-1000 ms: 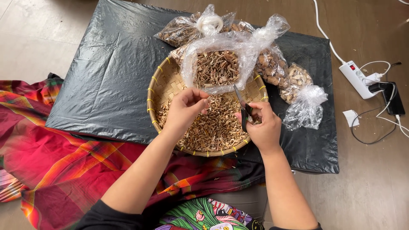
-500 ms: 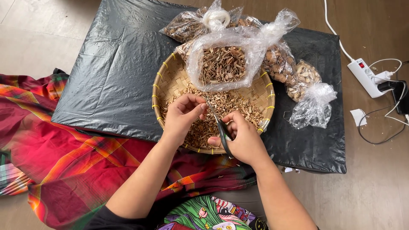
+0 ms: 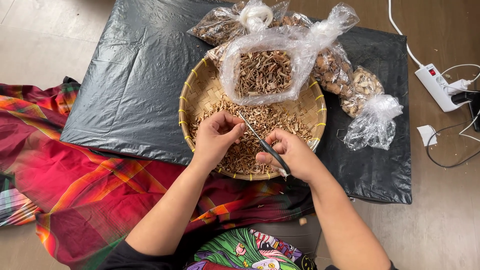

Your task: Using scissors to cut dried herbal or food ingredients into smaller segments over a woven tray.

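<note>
A round woven bamboo tray [image 3: 200, 92] sits on a black plastic sheet and holds a heap of dried brown root pieces [image 3: 265, 122]. My left hand [image 3: 216, 137] hovers over the heap with fingers pinched on a small piece. My right hand [image 3: 292, 155] grips black-handled scissors [image 3: 262, 142], their blades pointing up-left toward my left fingertips. An open clear plastic bag [image 3: 262, 72] full of the same dried pieces rests on the tray's far side.
Tied clear bags of dried goods [image 3: 370, 107] lie behind and right of the tray on the black sheet [image 3: 135, 75]. A red patterned cloth [image 3: 75, 175] covers the floor at left. A white power strip [image 3: 437, 85] with cables lies at far right.
My right hand with the scissors has moved left from the tray's right rim toward my left hand. The blades now point at the left fingertips. The view has shifted slightly.
</note>
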